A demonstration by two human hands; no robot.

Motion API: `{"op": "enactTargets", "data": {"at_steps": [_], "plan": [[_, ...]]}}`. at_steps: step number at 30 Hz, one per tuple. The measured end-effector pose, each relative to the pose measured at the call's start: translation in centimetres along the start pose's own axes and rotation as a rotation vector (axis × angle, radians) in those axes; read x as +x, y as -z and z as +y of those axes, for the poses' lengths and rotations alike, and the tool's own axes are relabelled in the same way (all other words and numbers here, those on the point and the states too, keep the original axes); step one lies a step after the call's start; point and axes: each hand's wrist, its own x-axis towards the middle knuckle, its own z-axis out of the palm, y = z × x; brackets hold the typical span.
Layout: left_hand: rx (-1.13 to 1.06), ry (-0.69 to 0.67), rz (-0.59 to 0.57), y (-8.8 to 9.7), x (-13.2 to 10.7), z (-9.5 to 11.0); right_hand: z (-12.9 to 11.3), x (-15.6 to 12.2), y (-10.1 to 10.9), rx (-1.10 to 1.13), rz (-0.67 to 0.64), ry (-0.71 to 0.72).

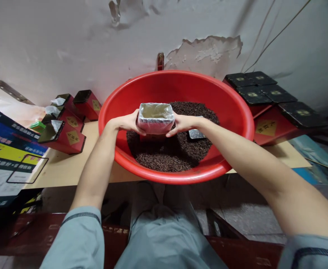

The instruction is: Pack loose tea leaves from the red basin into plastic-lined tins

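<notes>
Between my two hands is a red tea tin with a clear plastic liner [156, 125] folded over its rim. My left hand [130, 122] grips its left side, and my right hand [180, 123] grips the right side. The tin's mouth faces up toward me, showing a pale gold inside. It is held over a big red plastic basin [177, 178], with dark loose tea leaves [164, 162] spread over the bottom. Just right of the tin, a flat silvery metal piece [196, 134], perhaps a scoop, lies on the leaves, partly hidden by my right forearm.
Open red tins [72, 138], several with liners poking out, stand left of the basin on a pale wooden board [92, 168]. Several tins with black lids [274, 93] are grouped at the right. Printed cardboard [9, 149] lies far left. A peeling wall [205, 52] rises behind.
</notes>
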Motion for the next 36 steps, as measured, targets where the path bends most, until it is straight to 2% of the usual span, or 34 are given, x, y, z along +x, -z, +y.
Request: {"op": "enactTargets", "data": {"at_steps": [2,5,8,11,15,19,22,24,26,29,33,36], "plan": [[-0.024,0.014,-0.010,0.5,-0.5,0.5,-0.9,-0.7,1.0,0.103,-0.006,-0.045],[-0.123,-0.016,0.048,1.0,-1.2,2.2,-2.6,-1.5,1.6,0.307,0.076,-0.024],[-0.192,-0.013,0.030,1.0,-1.4,3.6,-3.7,-1.7,1.0,0.434,0.073,-0.013],[-0.162,0.047,-0.026,0.7,-1.2,3.8,-3.9,-1.4,0.2,0.473,0.020,-0.034],[-0.043,0.092,-0.114,1.0,-0.7,2.6,-2.7,-0.6,-0.2,0.400,-0.029,-0.026],[0.082,0.176,-0.186,1.7,-1.0,0.9,-0.6,-0.1,0.3,0.123,-0.134,-0.040],[0.046,0.147,-0.142,2.0,-1.6,0.7,-0.2,-0.4,1.6,-0.028,-0.093,-0.114],[-0.059,0.063,-0.038,1.9,-1.8,1.4,-0.8,-0.8,2.4,0.048,0.027,-0.082],[-0.150,-0.003,0.039,1.4,-1.6,2.4,-1.8,-1.1,2.7,0.217,0.101,0.006],[-0.149,0.003,0.004,0.6,-0.9,3.1,-2.9,-1.2,2.0,0.369,0.061,0.071],[-0.041,0.064,-0.094,0.4,-0.4,1.6,-2.5,-0.4,0.1,0.266,-0.018,0.039],[0.013,0.092,-0.095,0.8,-0.8,0.7,-1.3,0.2,0.2,0.069,-0.050,-0.049]]}}
